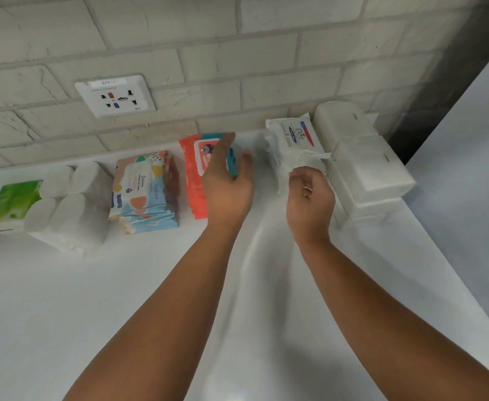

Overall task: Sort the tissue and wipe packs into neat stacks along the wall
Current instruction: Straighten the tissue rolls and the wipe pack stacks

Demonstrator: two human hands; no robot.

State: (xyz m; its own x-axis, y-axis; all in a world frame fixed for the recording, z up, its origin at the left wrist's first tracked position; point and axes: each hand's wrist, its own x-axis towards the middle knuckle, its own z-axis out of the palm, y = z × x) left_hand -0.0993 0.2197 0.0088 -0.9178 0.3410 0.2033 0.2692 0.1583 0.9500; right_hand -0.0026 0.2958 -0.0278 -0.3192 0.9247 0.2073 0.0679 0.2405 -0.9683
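Packs line the white counter (150, 285) along the brick wall. From left: a green tissue pack (10, 204), a white roll bundle (69, 204), a stack of pastel wipe packs (142, 192), an orange wipe stack (194, 175), a white Dove wipe stack (295, 143) and plain white tissue packs (365, 166). My left hand (227, 183) hovers with fingers spread over the right side of the orange stack, partly hiding it and a teal edge. My right hand (310, 195) has curled fingers at the front end of the Dove stack, apparently touching its wrapper.
A wall socket plate (114, 95) sits on the brick wall above the pastel stack. The counter ends at a dark gap at the far right corner (440, 96). Bare white counter stretches in front of the packs toward me.
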